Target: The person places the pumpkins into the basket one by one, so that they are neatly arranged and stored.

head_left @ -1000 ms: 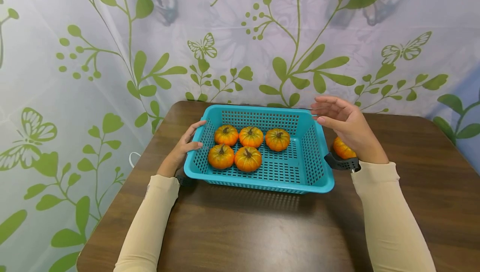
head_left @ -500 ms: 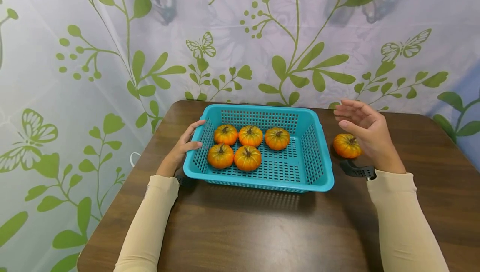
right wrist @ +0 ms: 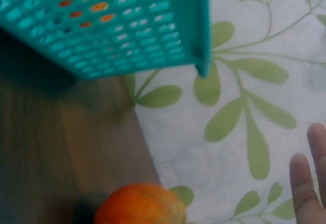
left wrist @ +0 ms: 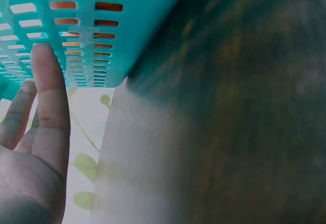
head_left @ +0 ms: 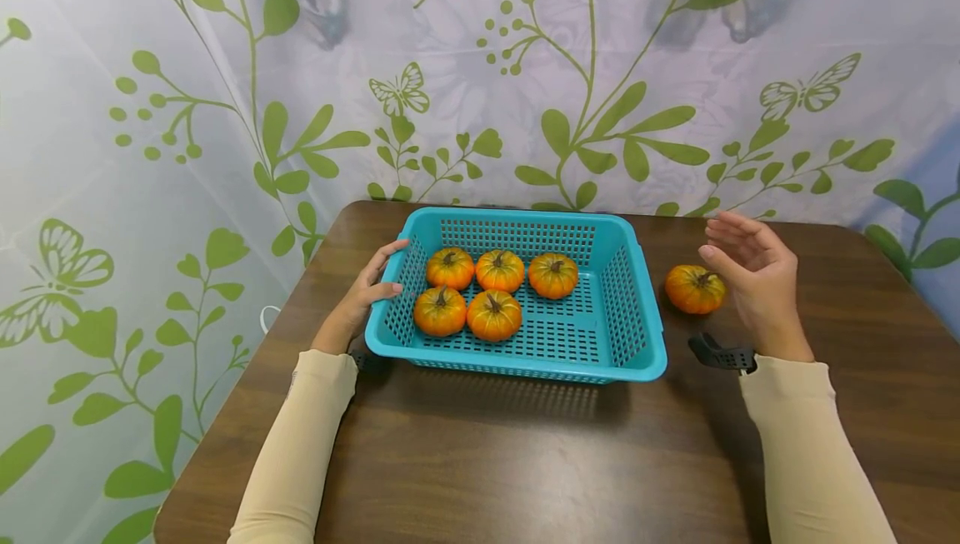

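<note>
A turquoise plastic basket with slotted walls stands on the table, several small orange pumpkins grouped toward its left side. My left hand holds the basket's left rim, thumb over the edge; in the left wrist view its fingers lie along the slotted outer wall. To the right of the basket, a lone pumpkin sits on the wood, also in the right wrist view as an orange pumpkin. Just right of that pumpkin, my right hand is raised with loosely bent fingers and holds nothing.
The brown wooden table reaches back to a white curtain printed with green leaves and butterflies. A thin white cable loops at the table's left edge. Dark camera mounts sit at the wrists.
My right hand has moved right and slightly down, from the basket's far right corner to beyond the lone pumpkin, which is now uncovered. The left hand keeps its place on the rim.
</note>
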`<state>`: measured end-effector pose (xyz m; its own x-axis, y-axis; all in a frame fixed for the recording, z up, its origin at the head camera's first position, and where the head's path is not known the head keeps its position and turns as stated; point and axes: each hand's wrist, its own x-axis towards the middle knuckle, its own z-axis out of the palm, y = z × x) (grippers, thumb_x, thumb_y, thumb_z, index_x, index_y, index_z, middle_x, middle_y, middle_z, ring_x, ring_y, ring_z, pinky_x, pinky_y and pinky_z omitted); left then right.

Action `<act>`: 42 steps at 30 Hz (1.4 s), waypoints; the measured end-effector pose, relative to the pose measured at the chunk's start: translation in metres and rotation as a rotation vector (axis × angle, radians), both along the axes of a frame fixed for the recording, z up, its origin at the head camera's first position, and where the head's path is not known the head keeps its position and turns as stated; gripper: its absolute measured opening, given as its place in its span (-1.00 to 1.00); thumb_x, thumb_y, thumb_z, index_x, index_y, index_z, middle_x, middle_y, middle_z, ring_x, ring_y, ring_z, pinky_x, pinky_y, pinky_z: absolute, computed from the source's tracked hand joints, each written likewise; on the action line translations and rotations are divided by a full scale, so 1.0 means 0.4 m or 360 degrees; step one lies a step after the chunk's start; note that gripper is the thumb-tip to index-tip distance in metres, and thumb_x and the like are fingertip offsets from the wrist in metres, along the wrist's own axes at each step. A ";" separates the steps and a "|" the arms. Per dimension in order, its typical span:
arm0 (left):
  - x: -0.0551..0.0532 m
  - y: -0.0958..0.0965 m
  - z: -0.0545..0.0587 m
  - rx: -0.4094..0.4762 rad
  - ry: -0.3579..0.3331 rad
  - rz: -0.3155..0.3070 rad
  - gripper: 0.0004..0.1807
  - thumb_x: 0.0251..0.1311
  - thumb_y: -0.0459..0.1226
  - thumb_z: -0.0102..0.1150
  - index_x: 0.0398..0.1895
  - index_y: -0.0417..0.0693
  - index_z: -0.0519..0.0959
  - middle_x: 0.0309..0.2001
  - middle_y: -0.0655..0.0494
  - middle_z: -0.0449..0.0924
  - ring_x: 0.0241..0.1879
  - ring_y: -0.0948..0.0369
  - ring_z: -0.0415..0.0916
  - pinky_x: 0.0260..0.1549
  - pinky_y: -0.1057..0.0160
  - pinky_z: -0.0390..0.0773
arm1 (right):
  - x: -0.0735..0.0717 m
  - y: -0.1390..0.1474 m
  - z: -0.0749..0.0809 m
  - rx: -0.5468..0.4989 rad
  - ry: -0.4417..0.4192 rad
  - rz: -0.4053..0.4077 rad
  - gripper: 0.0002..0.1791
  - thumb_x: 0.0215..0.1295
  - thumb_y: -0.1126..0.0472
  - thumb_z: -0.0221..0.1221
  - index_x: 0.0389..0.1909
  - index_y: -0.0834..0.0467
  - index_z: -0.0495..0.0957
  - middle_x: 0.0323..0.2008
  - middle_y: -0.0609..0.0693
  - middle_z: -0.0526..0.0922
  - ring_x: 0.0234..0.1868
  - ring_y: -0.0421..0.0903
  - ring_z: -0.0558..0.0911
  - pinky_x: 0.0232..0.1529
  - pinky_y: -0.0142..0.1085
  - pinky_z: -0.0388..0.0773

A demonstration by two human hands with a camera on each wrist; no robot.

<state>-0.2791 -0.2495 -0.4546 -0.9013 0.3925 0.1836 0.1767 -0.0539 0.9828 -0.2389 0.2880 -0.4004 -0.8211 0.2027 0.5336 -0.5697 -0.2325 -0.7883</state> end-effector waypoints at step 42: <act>0.004 -0.001 0.001 -0.0023 0.0030 -0.0001 -0.16 0.28 -0.30 0.04 0.69 0.07 0.19 0.61 -0.39 0.04 0.22 -0.02 0.46 0.08 0.21 0.66 | -0.011 0.088 -0.201 0.0210 -0.0723 -0.0591 -0.56 0.36 0.45 0.38 0.12 -0.09 0.69 0.03 -0.23 0.67 0.09 -0.25 0.57 0.05 -0.63 0.50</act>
